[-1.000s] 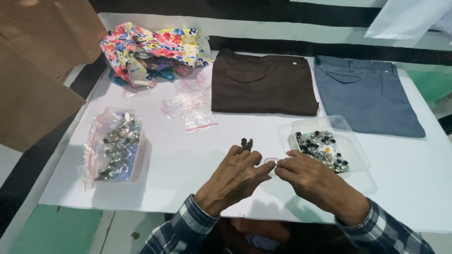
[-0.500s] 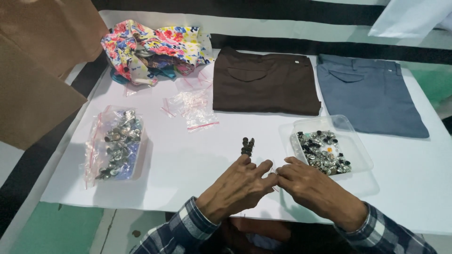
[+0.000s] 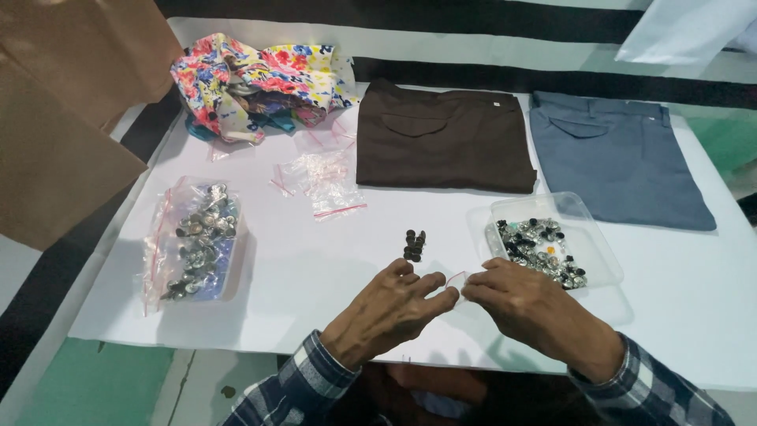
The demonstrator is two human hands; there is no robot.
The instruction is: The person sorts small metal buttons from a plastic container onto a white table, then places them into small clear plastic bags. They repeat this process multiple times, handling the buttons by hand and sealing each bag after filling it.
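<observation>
A small clear plastic bag (image 3: 457,279) with a red strip along its mouth sits pinched between both hands' fingertips, near the table's front edge. A little heap of dark buttons (image 3: 414,245) lies just beyond it.

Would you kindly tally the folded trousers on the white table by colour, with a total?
Brown trousers: 1
Blue-grey trousers: 1
Total: 2
</observation>
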